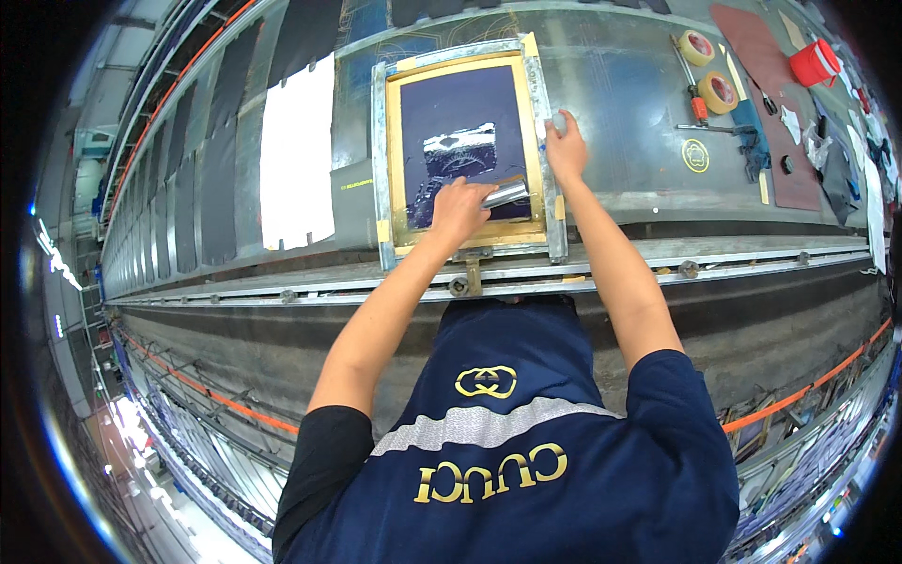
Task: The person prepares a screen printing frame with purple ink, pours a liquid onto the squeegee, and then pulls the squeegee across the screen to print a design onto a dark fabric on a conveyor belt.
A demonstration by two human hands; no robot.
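Observation:
A screen printing frame (552, 221) with a metal rim and a yellow-taped inner border lies on the long table in front of me. Its dark mesh (460, 103) bears a wet, shiny patch in the middle. My left hand (458, 214) is closed on a squeegee (507, 195) with a shiny metal blade, low over the mesh near the frame's near right corner. At the frame's right side, my right hand (567, 152) is wrapped round the rim, its fingertips partly hidden.
A metal rail (639, 271) runs along the table's near edge. To the left lie a white sheet (299, 160) and several dark fabric pieces (225, 141). Tape rolls (718, 92), a red-handled tool (697, 105), scissors (769, 101) and a red bucket (814, 64) are at the right.

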